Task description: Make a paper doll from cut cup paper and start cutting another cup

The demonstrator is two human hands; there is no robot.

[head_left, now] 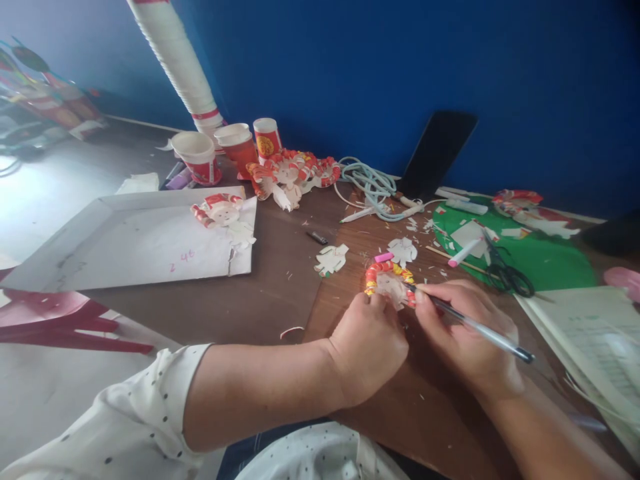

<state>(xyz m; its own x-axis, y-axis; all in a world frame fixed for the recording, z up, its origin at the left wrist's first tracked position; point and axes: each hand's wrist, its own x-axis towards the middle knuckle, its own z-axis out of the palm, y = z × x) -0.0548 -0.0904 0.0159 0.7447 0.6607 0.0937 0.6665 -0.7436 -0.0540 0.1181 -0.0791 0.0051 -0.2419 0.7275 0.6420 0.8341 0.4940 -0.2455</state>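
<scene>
My right hand [463, 330] is closed round a clear-barrelled pen [480, 330], whose tip meets a small paper cutout [390, 285]. This cutout has a white middle and a curled red-and-yellow rim along its top. From the near left, my left hand [373, 343] has its curled fingers on the cutout's lower edge, partly hiding it. Just beyond lie a pink marker cap [383, 257] and a white paper body shape [403, 252]. Another body-shaped cutout [331, 260] rests to the left, with a black pen cap [317, 237] behind it.
Paper cups [196, 159] and finished-looking red cutouts [295, 173] stand at the back. A white board [125, 233] lies left. A dark phone [437, 153] leans on the blue wall beside a coiled cable [367, 180]. Scissors [517, 279] overlap green card [560, 260] at right.
</scene>
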